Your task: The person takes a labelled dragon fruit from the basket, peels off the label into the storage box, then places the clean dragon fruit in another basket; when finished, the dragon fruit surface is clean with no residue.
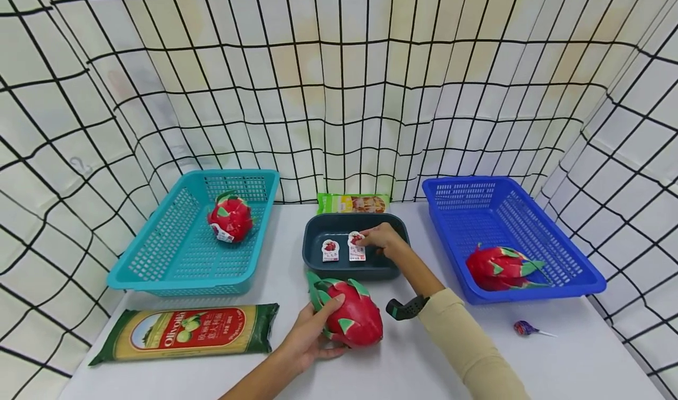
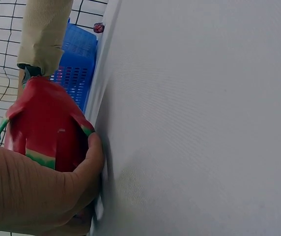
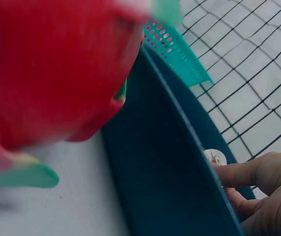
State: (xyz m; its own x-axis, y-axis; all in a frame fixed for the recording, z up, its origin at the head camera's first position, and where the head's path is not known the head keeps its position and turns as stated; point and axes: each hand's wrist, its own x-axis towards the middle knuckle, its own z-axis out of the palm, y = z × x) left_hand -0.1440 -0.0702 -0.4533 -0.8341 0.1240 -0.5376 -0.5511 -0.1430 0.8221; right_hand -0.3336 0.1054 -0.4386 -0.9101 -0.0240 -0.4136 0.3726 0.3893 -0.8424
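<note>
My left hand (image 1: 312, 336) grips a red dragon fruit (image 1: 357, 317) with green scales, thumb on its near upper side and fingers underneath. The same dragon fruit (image 2: 47, 118) fills much of the left side of the left wrist view. Over a dark teal tray (image 1: 312, 270), my right hand (image 1: 384, 239) pinches the round top of a white dragon fruit label (image 1: 357, 250) between thumb and finger. A second such label (image 1: 330, 250) lies to its left in the tray. In the right wrist view the tray wall hides the lower part of the pinched label (image 3: 215, 157).
A turquoise basket (image 1: 159, 285) at left holds a labelled dragon fruit (image 1: 231, 219). At right, a blue basket (image 1: 577, 282) holds another dragon fruit (image 1: 498, 269). A spaghetti pack (image 1: 185, 332), a lollipop (image 1: 524, 328) and a green snack packet (image 1: 352, 203) lie on the table. Black netting surrounds the table.
</note>
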